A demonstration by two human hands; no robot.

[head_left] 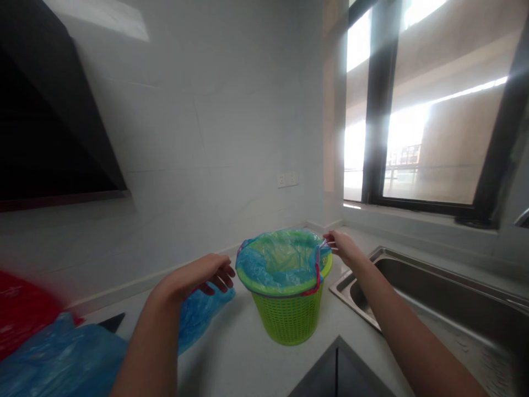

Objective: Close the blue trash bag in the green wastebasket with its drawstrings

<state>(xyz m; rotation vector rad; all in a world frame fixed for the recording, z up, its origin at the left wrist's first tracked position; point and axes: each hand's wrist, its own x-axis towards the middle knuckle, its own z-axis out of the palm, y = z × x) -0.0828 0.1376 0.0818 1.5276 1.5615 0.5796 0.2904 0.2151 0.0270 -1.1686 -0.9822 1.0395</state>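
On desk [243, 353]: green basket [288, 317] lined with blue bag [278, 259]. Right hand [343, 246] pinches bag's red drawstring [317, 271] at rim; left hand [198, 275] released, hovering beside basket.

free: counter [248, 353] before basket [289, 320] | blocked: sink [433, 298] right, wall behind

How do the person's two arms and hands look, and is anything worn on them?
Both forearms are bare, with no sleeves in view. The left hand and the right hand have no gloves. No watch, ring or bracelet shows.
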